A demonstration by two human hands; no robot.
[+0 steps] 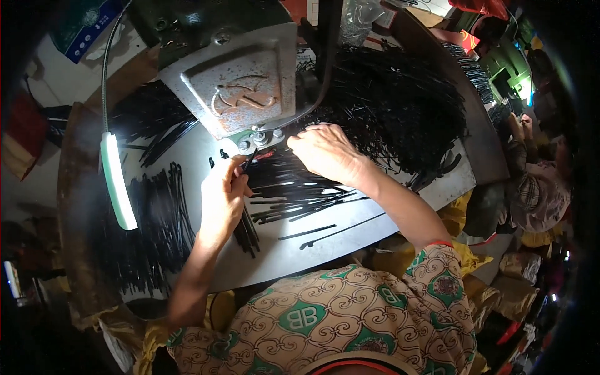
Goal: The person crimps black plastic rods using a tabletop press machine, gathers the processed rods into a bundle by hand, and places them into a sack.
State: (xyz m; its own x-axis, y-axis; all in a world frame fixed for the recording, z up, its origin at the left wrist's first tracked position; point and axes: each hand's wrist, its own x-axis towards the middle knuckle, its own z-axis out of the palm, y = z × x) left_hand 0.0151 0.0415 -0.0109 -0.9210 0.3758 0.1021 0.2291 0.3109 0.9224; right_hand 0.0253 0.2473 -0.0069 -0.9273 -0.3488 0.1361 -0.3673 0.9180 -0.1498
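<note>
My left hand (222, 199) is closed in a pinch around a thin black rod (251, 159), which points up toward the bolted lower end of a green-and-grey metal machine (237, 94). To the right of that end, my right hand (328, 153) has its fingers curled at the edge of a big tangled heap of black strips (400, 100). Whatever its fingers hold is hidden behind the hand. Between and below my hands lies a loose row of black rods (294, 190) on the pale metal tabletop (275, 259).
A lit lamp (119, 181) on a bendable neck stands left of the machine. More black rods (147, 225) lie in a bundle at the table's left. Raised brown edging (78, 206) borders the table. At the far right, another person (540, 194) sits by a green machine (509, 69).
</note>
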